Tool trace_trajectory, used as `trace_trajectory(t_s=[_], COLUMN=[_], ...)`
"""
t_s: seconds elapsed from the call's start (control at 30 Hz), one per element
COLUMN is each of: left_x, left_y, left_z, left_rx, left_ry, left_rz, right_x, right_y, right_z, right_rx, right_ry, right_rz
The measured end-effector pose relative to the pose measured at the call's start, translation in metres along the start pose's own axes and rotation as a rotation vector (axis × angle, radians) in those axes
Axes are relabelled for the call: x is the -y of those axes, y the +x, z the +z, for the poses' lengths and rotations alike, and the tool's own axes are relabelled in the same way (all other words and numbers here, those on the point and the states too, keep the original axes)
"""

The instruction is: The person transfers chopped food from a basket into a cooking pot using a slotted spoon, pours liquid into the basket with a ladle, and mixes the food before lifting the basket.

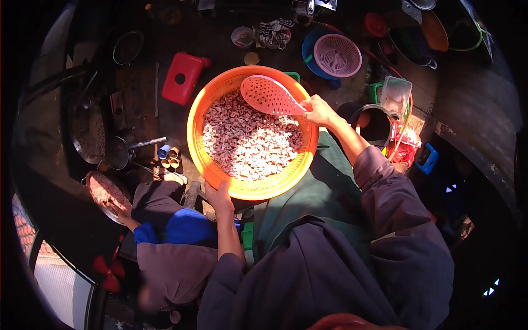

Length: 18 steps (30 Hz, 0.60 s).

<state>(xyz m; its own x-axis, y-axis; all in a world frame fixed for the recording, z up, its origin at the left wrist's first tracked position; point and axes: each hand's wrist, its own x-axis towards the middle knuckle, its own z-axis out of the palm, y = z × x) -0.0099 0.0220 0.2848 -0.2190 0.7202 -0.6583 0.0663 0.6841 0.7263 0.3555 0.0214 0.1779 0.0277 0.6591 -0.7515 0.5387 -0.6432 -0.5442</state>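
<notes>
A large round orange plastic basket [309,159] sits in front of me, partly filled with many small pale and brownish-pink pieces [247,148] whose kind I cannot make out. My left hand [219,199] is closed on the basket's near-left rim. At the far-right rim, my right hand [319,111] grips the handle of a pink perforated scoop [267,94]. The scoop's bowl lies over the far part of the pieces, tilted; whether it touches them I cannot tell. Bright sunlight falls on the near half of the contents.
At the left, a co-worker's hand [118,212] reaches into a pan of reddish mash [105,190]. A red stool [184,78] stands beyond the basket. A pink colander [337,55] rests in a blue basin [309,52]. Right of me are a dark pot [375,129] and a clear container [396,93].
</notes>
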Motion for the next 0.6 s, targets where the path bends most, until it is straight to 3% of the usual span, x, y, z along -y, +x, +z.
trace_trajectory(t_s=[0.2, 0.37, 0.6], left_x=[0.006, 0.005, -0.002], left_y=[0.01, 0.021, 0.024], left_z=[-0.008, -0.013, -0.016], left_rx=[-0.033, 0.086, 0.134], left_ry=[0.114, 0.098, 0.177], left_rz=[-0.009, -0.008, 0.078], right_x=[0.001, -0.015, -0.03], right_y=[-0.014, -0.025, -0.033], right_z=[0.003, 0.027, 0.037], right_rx=[-0.005, -0.124, -0.16], right_ry=[0.057, 0.092, 0.109], right_rz=[0.047, 0.119, -0.017])
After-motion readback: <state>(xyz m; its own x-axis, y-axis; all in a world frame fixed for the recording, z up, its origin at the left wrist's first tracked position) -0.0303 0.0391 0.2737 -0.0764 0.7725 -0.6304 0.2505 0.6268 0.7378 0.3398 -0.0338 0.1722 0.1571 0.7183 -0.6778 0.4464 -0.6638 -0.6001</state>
